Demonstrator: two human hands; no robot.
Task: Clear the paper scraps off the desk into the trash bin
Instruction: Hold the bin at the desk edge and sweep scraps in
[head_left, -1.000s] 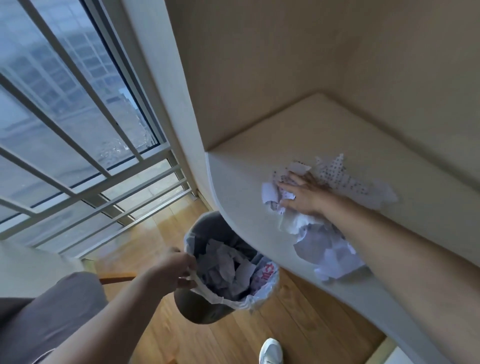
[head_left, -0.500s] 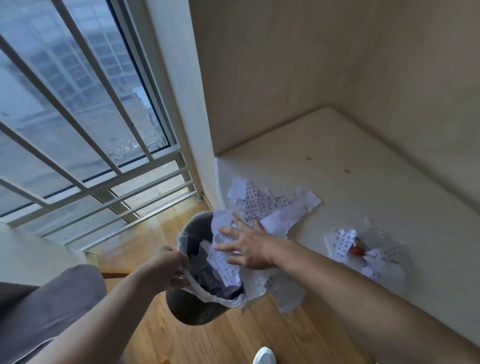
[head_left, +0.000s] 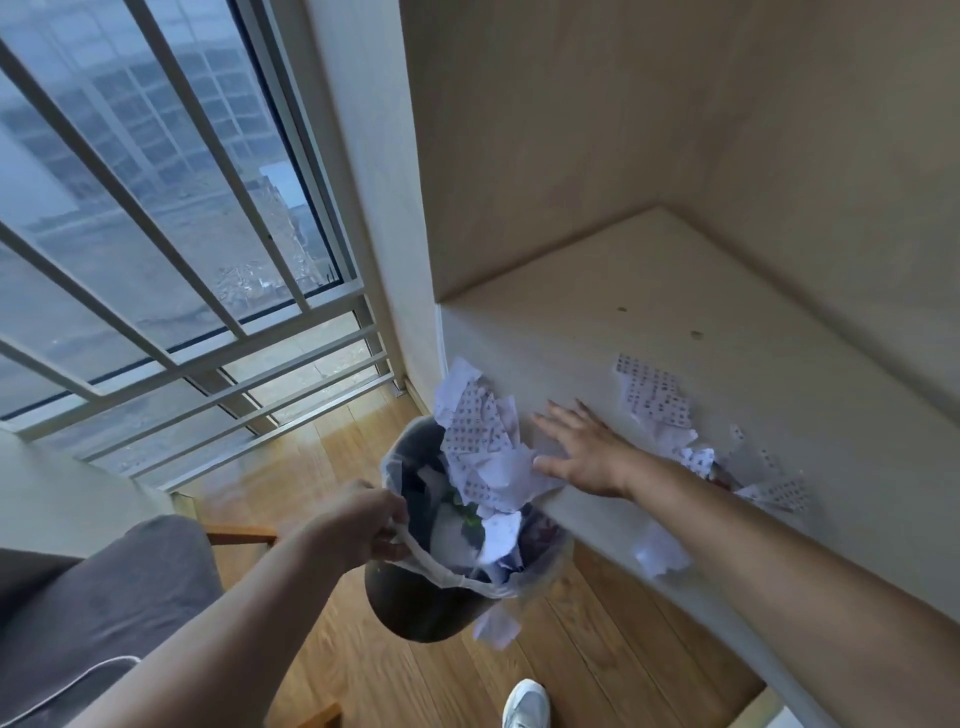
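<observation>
A dark round trash bin (head_left: 415, 608) with a white liner hangs below the desk's left edge. My left hand (head_left: 358, 525) grips its liner rim. Printed paper scraps (head_left: 480, 441) spill from the desk (head_left: 649, 312) edge into the bin. My right hand (head_left: 582, 447) lies flat on the desk edge, fingers spread, beside that pile. A second batch of scraps (head_left: 657, 400) lies on the desk right of my hand, partly hidden behind my forearm. Two loose scraps, one (head_left: 660, 553) by the desk edge and the other (head_left: 496, 631) by the bin, are blurred in mid-air.
A barred window (head_left: 156, 234) fills the left. A grey cushioned seat (head_left: 78, 613) with wooden frame sits lower left. The wooden floor (head_left: 571, 649) lies below, with a white shoe (head_left: 525, 706) at the bottom. Beige walls enclose the desk's back and right.
My right hand swept a pile of scraps leftward across the desk and over its edge into the bin, then drew back onto the desk edge. The left hand kept holding the bin.
</observation>
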